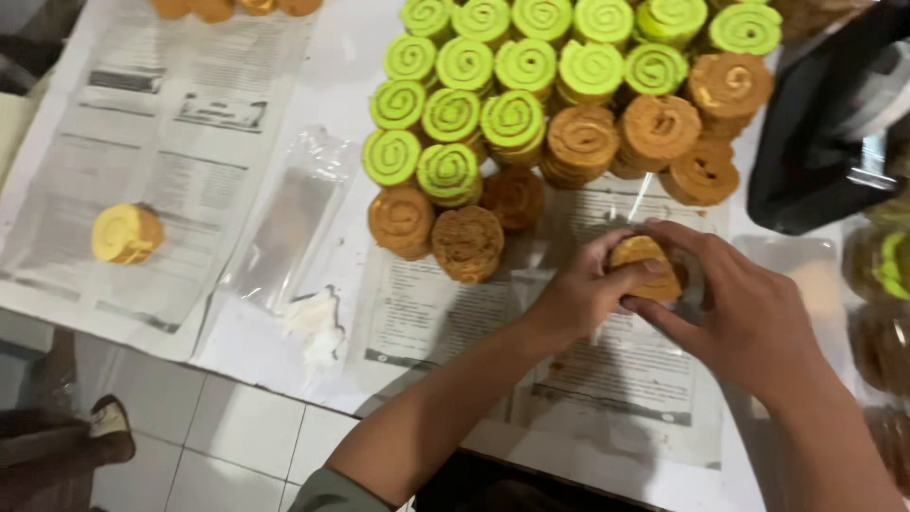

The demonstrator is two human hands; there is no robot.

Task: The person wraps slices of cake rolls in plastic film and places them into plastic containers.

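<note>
Brown roll slice (643,265) is sitting pinched between both hands above the newspaper sheet (616,379). Left hand (578,299) is clamping it with thumb on top; right hand (749,308) is cupping the far side, fingers closed round it. Stacked green slices (512,71) and brown slices (654,128) are waiting just beyond. Clear plastic bag (284,223) is lying flat nearby, a yellow slice (126,233) well apart.

Both forearms are bare. A short grey-green fabric sleeve (327,493) covers the upper left arm; left hand (578,299) and right hand (744,318) wear nothing.
</note>
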